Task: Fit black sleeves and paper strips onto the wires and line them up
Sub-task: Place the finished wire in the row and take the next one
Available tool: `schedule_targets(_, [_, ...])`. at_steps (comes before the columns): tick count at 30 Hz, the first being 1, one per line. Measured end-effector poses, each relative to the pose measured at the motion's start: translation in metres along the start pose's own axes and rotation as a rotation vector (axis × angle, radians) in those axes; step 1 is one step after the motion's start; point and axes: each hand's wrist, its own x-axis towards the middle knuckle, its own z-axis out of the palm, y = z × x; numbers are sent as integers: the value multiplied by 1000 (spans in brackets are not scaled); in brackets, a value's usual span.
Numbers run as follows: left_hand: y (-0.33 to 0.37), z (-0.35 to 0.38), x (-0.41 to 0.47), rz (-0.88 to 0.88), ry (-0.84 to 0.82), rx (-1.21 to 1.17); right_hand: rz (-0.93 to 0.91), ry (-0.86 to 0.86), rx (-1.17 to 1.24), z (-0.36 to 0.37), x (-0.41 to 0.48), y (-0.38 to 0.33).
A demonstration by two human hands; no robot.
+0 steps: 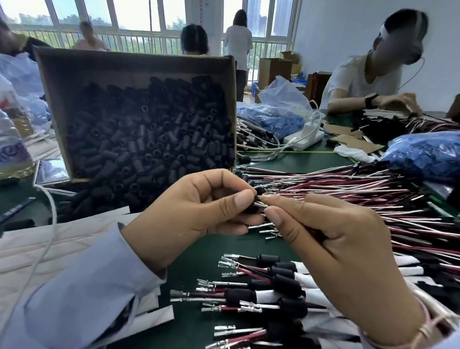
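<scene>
Here my left hand (196,207) pinched a black sleeve (251,206); at its three o'clock my right hand (339,245) pinched the wire (262,205). It seemed light and limp, best held near its tip.

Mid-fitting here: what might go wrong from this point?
The left hand pinches one black sleeve only at its fingertips while the right hand brings a wire end to it; the sleeve may slip or the end snag. The right hand also holds spare wires above the finished row, which they might knock out of line.
</scene>
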Motion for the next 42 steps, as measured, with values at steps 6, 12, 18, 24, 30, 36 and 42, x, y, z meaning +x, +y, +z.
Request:
schedule_targets(6, [4, -2, -2, -1, -24, 32, 91, -64, 292, -1, 1, 0])
schedule_targets(12, [5, -3, -2, 35, -53, 80, 152, -119, 382, -6, 2, -1])
schedule_targets(18, [12, -5, -5, 201, 11, 356, 139, -125, 201, 3, -1, 1])
schedule_targets(24, [13, -4, -8, 250, 8, 379, 126, -108, 284, 5, -1, 0])
schedule_targets(30, [8, -2, -10, 393, 4, 741, 222, -192, 450, 8, 1, 0])
schedule_targets(36, [-10, 5, -6, 469, 61, 886, 327, -437, 224, 12, -5, -2])
schedule_targets(42, [-25, 9, -6, 209, 107, 960, 317, -565, -50, 21, -9, 1])
